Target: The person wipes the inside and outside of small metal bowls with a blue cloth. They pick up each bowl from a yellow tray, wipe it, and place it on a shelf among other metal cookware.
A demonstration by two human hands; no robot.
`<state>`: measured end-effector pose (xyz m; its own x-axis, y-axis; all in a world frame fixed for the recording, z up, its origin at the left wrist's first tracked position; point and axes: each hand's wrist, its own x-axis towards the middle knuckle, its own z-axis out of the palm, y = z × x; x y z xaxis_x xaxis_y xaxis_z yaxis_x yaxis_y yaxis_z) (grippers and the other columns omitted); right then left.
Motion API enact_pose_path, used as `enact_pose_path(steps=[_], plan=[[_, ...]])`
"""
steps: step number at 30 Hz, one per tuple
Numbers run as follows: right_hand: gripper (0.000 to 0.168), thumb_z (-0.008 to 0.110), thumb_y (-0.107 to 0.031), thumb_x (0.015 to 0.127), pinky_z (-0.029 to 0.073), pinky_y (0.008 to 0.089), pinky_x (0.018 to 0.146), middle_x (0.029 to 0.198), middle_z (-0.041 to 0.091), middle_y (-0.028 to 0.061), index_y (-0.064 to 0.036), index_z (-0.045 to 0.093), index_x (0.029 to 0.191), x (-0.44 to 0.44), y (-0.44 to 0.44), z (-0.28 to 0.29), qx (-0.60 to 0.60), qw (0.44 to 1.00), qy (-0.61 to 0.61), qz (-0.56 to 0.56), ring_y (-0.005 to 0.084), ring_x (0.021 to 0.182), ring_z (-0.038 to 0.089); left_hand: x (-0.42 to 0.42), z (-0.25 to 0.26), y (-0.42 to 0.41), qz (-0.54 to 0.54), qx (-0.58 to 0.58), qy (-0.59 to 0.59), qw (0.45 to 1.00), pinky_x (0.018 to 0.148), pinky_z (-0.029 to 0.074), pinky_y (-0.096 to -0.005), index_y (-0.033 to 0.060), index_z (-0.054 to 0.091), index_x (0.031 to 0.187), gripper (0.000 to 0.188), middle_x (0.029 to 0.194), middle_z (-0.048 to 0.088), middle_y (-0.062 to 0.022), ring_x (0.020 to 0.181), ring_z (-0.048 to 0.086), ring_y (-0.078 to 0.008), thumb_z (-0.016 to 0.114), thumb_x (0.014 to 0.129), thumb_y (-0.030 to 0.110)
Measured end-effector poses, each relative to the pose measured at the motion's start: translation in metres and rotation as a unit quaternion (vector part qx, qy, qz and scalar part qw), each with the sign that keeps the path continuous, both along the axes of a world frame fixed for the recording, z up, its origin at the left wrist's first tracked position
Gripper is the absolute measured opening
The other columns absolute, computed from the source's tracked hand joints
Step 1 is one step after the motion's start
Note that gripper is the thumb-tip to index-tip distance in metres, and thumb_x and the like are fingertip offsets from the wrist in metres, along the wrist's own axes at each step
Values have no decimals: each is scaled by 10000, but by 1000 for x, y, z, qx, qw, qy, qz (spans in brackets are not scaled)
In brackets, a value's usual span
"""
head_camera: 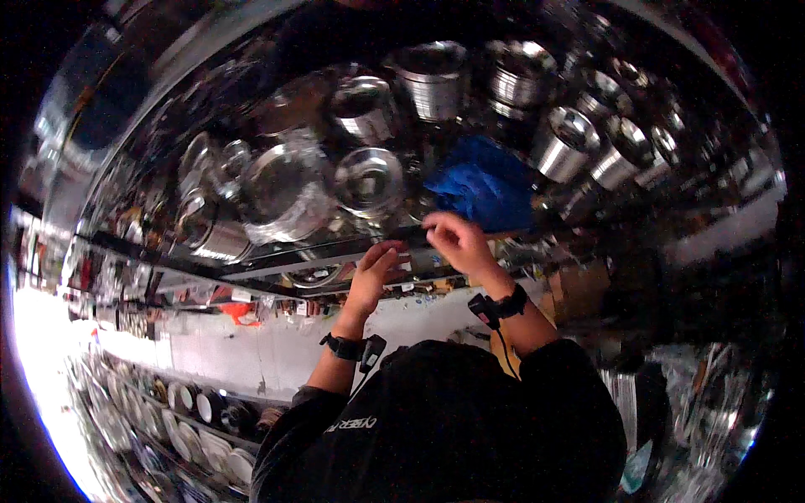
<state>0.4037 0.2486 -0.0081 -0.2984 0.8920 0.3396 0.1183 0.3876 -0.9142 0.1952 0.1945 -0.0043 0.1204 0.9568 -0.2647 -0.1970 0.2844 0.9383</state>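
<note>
Both hands are raised at the front edge of a shelf of metalware. My left hand [375, 273] has its fingers loosely curled and apart, with nothing seen in them. My right hand [454, 242] is a little higher, thumb and forefinger curved towards each other, close in front of a crumpled blue cloth or plastic bag [481, 182]; whether it touches the blue thing is unclear. Behind the hands stands a round shiny metal bowl or pot [368, 181]. A wide round metal vessel partly wrapped in clear plastic [277, 185] lies to its left.
Steel pots [434, 82] and metal canisters [567, 143] fill the shelf further back and right. A dark shelf rail [283, 270] runs along the front. Stacked plates [210, 446] stand on racks at the lower left, a cardboard box [578, 289] at the right, and plastic-wrapped goods [698, 415] at the lower right.
</note>
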Motion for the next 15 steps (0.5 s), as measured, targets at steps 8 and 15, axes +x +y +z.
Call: enact_pose_path(steps=[8, 15], plan=[[210, 614, -223, 818, 485, 318, 594, 819, 674, 78, -18, 650, 786, 161, -103, -186, -343, 904, -254, 2, 160, 698, 638, 75, -35, 4, -209, -48, 54, 975, 833, 496, -342, 19, 563, 1043, 255, 1060, 625, -116, 963, 630, -215, 460, 960, 238], [267, 644, -257, 790, 478, 359, 540, 625, 600, 99, -10, 600, 698, 231, -282, -411, 10, 756, -552, -351, 208, 498, 570, 141, -70, 19, -332, -92, 86, 935, 794, 493, -327, 33, 545, 1086, 285, 1012, 637, -101, 946, 629, -208, 532, 932, 272]])
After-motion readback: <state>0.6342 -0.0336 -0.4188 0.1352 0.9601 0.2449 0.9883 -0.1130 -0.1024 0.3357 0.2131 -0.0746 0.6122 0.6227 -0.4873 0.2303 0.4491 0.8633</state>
